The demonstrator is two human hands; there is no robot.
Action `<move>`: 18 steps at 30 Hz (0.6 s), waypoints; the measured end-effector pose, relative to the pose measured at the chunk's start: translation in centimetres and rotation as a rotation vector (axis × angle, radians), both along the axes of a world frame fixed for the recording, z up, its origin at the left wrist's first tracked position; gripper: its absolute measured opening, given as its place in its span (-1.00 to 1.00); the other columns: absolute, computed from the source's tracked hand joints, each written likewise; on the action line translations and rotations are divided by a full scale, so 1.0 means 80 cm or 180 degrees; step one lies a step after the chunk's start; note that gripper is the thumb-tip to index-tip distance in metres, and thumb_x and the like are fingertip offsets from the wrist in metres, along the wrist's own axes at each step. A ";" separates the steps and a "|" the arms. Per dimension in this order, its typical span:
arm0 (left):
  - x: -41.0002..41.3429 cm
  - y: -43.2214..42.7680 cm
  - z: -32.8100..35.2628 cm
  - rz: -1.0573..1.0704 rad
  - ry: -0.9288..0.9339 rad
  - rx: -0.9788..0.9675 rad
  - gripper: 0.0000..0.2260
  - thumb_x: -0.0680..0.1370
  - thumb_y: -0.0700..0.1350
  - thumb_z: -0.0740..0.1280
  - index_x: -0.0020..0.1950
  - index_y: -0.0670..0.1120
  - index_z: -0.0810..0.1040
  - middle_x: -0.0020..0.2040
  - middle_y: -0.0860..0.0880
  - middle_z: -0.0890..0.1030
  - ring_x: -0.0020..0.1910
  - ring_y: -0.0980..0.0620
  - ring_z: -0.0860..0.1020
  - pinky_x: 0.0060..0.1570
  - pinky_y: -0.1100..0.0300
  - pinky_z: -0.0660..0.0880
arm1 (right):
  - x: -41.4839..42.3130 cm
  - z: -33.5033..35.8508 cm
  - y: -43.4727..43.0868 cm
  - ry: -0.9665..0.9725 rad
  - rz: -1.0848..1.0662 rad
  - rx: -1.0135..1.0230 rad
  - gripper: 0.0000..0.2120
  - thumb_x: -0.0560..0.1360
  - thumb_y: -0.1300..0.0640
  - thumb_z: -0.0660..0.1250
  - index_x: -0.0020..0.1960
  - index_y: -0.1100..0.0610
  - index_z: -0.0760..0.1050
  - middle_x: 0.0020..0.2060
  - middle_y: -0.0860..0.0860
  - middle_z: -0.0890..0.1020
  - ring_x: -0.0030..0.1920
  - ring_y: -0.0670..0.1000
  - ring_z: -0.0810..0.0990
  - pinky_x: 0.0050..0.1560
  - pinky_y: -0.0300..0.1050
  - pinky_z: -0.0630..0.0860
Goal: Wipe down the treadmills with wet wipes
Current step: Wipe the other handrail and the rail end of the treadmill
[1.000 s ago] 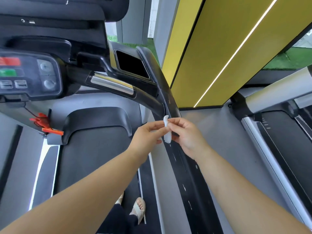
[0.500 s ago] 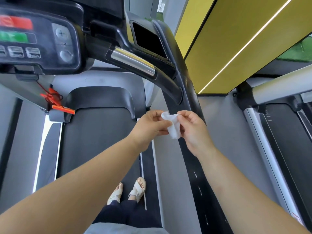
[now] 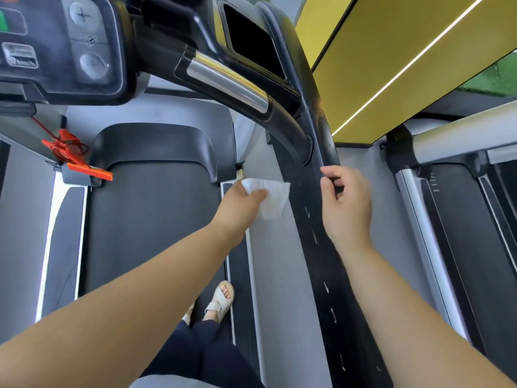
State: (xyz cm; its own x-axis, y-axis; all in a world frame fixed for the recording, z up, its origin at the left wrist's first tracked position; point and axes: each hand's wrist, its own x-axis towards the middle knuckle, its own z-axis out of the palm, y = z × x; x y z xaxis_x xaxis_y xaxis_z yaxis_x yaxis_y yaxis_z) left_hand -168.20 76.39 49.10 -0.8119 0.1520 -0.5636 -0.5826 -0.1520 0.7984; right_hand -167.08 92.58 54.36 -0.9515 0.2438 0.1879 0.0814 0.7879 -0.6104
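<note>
Looking down from head height onto a treadmill (image 3: 151, 219); the left hand (image 3: 237, 208) grips a white wet wipe (image 3: 272, 200) — pinched at its upper corner, the sheet hanging in the air above the belt's right edge, near the front corner; the right hand (image 3: 347, 205) hovers near it over the black side rail (image 3: 321, 261), fingers loosely curled, holding nothing; a red safety clip (image 3: 75, 161) hangs below the console (image 3: 56, 46) — front left.

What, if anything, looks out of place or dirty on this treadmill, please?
The console at top left looks dusty around its round buttons. The red safety cord below it hangs bunched in a tangle by its orange clip.
</note>
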 end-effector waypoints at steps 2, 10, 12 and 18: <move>-0.013 0.012 -0.006 -0.0083 0.0145 -0.0588 -0.84 0.61 -0.12 0.16 0.12 -0.02 0.49 -0.08 0.00 0.59 -0.15 0.04 0.54 -0.15 0.23 0.49 | -0.013 -0.008 0.027 -0.0171 0.0165 0.0932 -0.71 0.54 0.15 0.29 0.26 0.12 0.49 0.23 0.03 0.50 0.24 0.03 0.39 0.28 -0.06 0.33; -0.019 0.117 -0.006 -0.0386 0.0149 -0.0485 -0.61 0.67 -0.04 0.01 0.51 0.01 0.24 0.35 -0.01 0.46 0.17 0.02 0.50 0.10 0.24 0.41 | -0.016 -0.031 0.040 -0.0829 0.0304 0.0775 -0.50 0.62 0.06 0.14 0.53 0.08 0.13 0.52 -0.03 0.15 0.50 -0.04 0.14 0.39 -0.15 0.19; -0.001 0.139 -0.006 -0.0301 0.0126 -0.0028 -0.49 0.63 0.14 -0.02 0.55 -0.01 0.09 0.43 0.07 0.33 0.29 0.14 0.38 0.25 0.24 0.30 | -0.016 -0.032 0.042 -0.0794 0.0287 0.0720 -0.51 0.62 0.05 0.16 0.52 0.06 0.15 0.51 -0.04 0.17 0.49 -0.05 0.16 0.34 -0.22 0.18; 0.002 0.157 -0.021 -0.0166 0.0094 0.0773 -0.25 0.45 0.48 -0.09 0.55 0.18 -0.17 0.55 0.22 -0.12 0.48 0.30 -0.10 0.50 0.14 -0.11 | -0.016 -0.033 0.044 -0.0682 0.0271 0.0486 -0.52 0.60 0.05 0.20 0.49 0.04 0.22 0.49 -0.06 0.22 0.47 -0.08 0.20 0.31 -0.26 0.17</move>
State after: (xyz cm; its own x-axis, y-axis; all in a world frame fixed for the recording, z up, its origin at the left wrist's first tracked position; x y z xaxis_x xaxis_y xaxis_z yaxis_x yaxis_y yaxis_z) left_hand -168.02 88.93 47.41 -0.8150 0.3222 -0.4815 -0.5717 -0.3118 0.7589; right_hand -168.34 96.08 51.74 -0.9893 0.1457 0.0086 0.1255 0.8790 -0.4601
